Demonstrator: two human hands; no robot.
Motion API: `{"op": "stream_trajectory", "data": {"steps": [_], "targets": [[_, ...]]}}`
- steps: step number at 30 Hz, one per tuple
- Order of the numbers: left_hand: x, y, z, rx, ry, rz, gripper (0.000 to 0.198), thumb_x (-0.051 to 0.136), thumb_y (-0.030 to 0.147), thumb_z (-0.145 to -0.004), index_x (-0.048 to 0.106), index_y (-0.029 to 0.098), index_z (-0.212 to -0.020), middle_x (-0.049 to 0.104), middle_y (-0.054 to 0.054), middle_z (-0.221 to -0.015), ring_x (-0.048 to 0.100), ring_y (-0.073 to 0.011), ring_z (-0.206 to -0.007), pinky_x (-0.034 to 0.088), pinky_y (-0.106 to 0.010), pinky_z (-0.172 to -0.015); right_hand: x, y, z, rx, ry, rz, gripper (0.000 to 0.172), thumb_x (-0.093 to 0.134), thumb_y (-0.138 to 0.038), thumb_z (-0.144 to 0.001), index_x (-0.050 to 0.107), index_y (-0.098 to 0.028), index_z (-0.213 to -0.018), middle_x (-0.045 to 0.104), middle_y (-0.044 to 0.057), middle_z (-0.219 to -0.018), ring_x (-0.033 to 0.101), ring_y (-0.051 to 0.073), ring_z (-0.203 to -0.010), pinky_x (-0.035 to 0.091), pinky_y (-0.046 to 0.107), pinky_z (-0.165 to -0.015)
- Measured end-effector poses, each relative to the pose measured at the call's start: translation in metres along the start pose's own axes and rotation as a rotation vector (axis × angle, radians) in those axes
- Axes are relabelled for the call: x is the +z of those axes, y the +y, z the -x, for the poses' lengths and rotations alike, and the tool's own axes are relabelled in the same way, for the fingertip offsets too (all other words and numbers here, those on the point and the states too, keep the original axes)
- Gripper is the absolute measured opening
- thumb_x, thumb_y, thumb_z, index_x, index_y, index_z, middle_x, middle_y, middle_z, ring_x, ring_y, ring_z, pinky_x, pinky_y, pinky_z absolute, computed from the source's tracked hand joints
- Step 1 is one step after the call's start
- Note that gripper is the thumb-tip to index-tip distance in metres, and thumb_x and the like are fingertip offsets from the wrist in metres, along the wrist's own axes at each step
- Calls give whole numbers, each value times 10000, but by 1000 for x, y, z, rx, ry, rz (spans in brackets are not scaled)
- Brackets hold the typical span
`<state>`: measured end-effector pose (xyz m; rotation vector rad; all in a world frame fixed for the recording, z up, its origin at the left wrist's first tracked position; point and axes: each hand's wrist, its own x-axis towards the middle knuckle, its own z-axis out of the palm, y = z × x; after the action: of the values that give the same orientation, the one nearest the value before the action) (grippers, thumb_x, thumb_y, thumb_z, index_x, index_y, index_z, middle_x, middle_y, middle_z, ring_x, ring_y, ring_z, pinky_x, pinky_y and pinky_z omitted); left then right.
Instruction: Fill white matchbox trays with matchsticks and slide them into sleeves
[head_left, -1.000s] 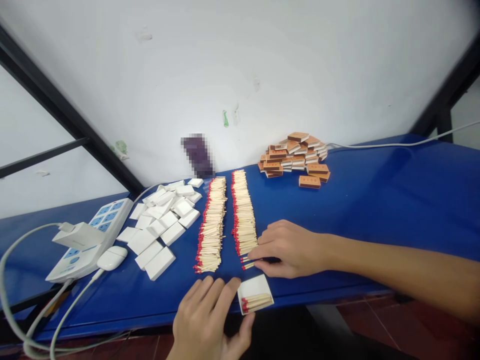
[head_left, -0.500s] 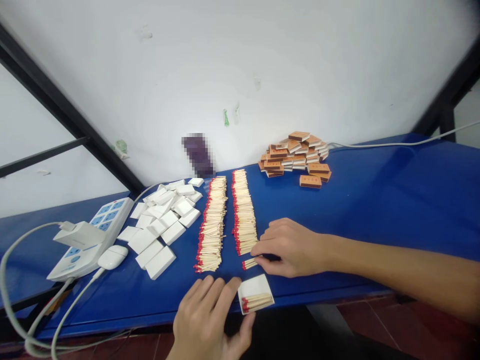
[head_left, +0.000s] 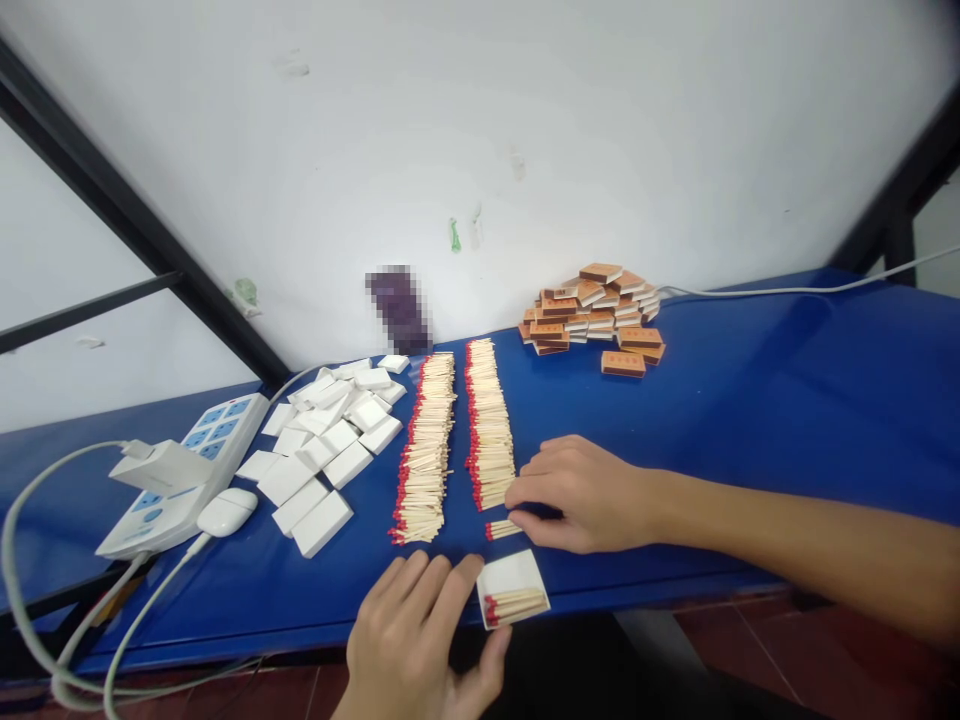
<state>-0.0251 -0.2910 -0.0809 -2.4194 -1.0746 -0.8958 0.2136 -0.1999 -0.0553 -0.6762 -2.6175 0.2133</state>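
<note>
Between the thumb and forefinger of my left hand (head_left: 416, 630) is a small white matchbox tray (head_left: 514, 570) at the table's front edge. Red-headed matches (head_left: 517, 606) lie side by side along its near part, and its white bottom shows behind them. My right hand (head_left: 574, 495) rests on the table just beyond the tray, fingers curled. Its thumb and forefinger close on the tail ends of a few loose matches (head_left: 501, 529). The fingertips also touch the near end of the right-hand row of matches (head_left: 491, 430). A second row of matches (head_left: 426, 450) runs parallel on the left.
White trays (head_left: 322, 430) are heaped on the left beside a power strip (head_left: 217, 440) with a charger (head_left: 161, 468) and cables. Orange matchboxes (head_left: 622, 364) are piled at the back right, against the wall. A blurred dark object (head_left: 401, 310) leans on the wall.
Both hands, the tray and the loose matches hold nearly the same places. The whole view has shifted very slightly.
</note>
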Motion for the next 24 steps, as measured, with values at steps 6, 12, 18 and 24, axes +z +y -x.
{"op": "stream_trajectory", "data": {"steps": [6, 12, 18, 24], "targets": [[-1, 0, 1, -4, -6, 6, 239, 518, 341, -970, 623, 170, -1101, 715, -62, -815, 675, -238, -700, 528, -373, -693, -2, 1, -1, -1, -65, 28, 234, 506, -282, -979, 718, -195, -930, 719, 13, -747, 573, 139, -623, 296, 302, -634], [-1, 0, 0, -5, -8, 14, 239, 517, 329, -965, 623, 165, -1102, 715, -66, -816, 674, -246, -708, 520, -376, -677, -3, -1, -1, -17, -67, 24, 252, 496, -259, -978, 714, -191, -872, 686, 8, -704, 529, 128, -590, 276, 302, -615], [0, 1, 0, -12, -9, 21, 243, 532, 325, -959, 625, 155, -1105, 712, -68, -815, 667, -246, -705, 516, -378, -683, -2, 0, -1, -64, -55, -7, 222, 516, -212, -944, 673, -184, -791, 660, -8, -673, 509, 113, -577, 258, 295, -599], [-2, 2, 0, -21, -18, 37, 255, 534, 337, -954, 626, 152, -1102, 693, -67, -789, 648, -256, -688, 503, -380, -630, 1, 2, 2, -39, -28, -42, 170, 538, -178, -915, 692, -195, -846, 704, -12, -725, 552, 120, -609, 274, 298, -620]]}}
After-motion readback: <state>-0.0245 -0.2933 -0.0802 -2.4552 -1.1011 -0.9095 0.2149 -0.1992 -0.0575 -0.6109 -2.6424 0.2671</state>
